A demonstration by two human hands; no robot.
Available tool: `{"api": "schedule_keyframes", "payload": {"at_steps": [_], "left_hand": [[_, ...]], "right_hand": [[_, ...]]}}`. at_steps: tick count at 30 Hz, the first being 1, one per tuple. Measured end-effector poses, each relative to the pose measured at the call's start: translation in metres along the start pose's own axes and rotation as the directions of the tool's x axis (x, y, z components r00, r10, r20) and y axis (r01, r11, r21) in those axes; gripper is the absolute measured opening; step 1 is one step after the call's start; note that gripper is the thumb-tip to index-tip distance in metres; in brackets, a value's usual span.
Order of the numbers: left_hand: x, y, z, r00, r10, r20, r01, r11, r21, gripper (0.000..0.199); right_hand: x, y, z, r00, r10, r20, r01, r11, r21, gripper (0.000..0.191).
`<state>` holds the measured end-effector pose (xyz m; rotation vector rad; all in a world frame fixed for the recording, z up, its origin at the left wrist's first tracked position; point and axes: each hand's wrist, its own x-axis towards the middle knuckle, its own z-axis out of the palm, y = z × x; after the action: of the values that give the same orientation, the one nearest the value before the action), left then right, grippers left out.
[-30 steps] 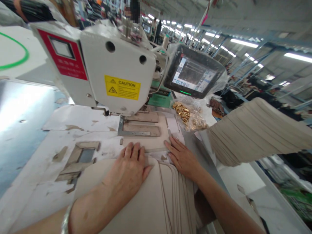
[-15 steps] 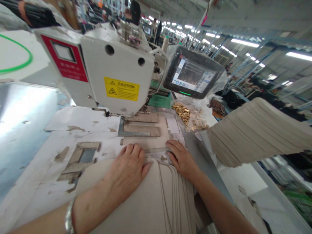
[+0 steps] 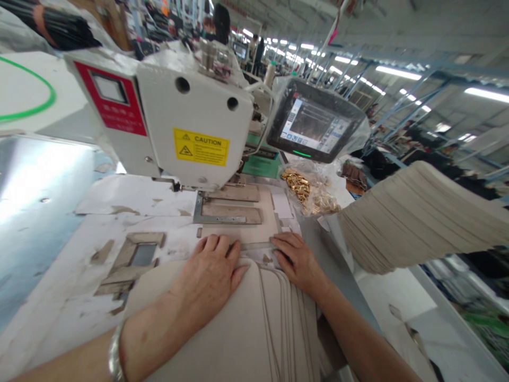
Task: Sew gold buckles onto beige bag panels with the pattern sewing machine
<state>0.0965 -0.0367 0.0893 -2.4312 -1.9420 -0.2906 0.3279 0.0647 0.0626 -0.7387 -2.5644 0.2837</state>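
Observation:
A beige panel [image 3: 230, 233] lies beneath the metal clamp [image 3: 222, 218] of a white sewing machine [image 3: 159, 122]. At the panel's near edge rests my left hand [image 3: 210, 273], palm down with fingers apart, its wrist over a stack of beige panels [image 3: 238, 329]. My right hand [image 3: 298, 262] touches the panel's near right corner with its fingertips, thumb held apart from the fingers. Neither hand is closed round anything.
A lit control screen [image 3: 314, 124] stands behind the panel. Gold metal pieces [image 3: 296, 185] lie in a plastic bag to its right. Further right is a large beige stack [image 3: 425, 217]. A frame-shaped template [image 3: 133, 260] lies at the left. People are in the background.
My left index finger has shifted slightly right, away from the middle finger. The camera view has moved a little; my right hand stays nearly in place at the corner.

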Motion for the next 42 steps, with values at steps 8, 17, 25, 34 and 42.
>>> {"api": "schedule_keyframes", "payload": {"at_steps": [8, 17, 25, 34, 42], "left_hand": [[-0.002, -0.002, 0.0, 1.0, -0.003, 0.012, 0.003, 1.0, 0.023, 0.039], [-0.001, -0.002, 0.0, 1.0, -0.005, 0.015, 0.004, 0.999, 0.034, 0.039], [-0.001, -0.002, 0.001, 1.0, -0.01, 0.003, 0.01, 1.0, 0.024, 0.039], [0.0, -0.001, -0.002, 0.999, -0.013, 0.035, 0.012, 0.999, 0.032, 0.039], [-0.001, -0.003, 0.001, 1.0, -0.013, 0.026, 0.013, 1.0, 0.015, 0.04]], "right_hand": [[0.01, -0.008, -0.004, 0.984, 0.021, 0.179, 0.026, 0.966, -0.256, 0.042], [0.007, -0.012, 0.001, 0.999, 0.013, 0.052, -0.008, 0.996, -0.085, 0.032], [0.005, -0.011, 0.005, 1.0, 0.028, 0.011, -0.028, 0.999, -0.039, 0.031], [0.006, -0.007, 0.005, 0.997, 0.067, -0.027, -0.068, 0.997, -0.031, 0.021], [0.035, 0.017, -0.004, 0.991, 0.093, 0.098, -0.084, 0.992, -0.094, 0.02]]}}
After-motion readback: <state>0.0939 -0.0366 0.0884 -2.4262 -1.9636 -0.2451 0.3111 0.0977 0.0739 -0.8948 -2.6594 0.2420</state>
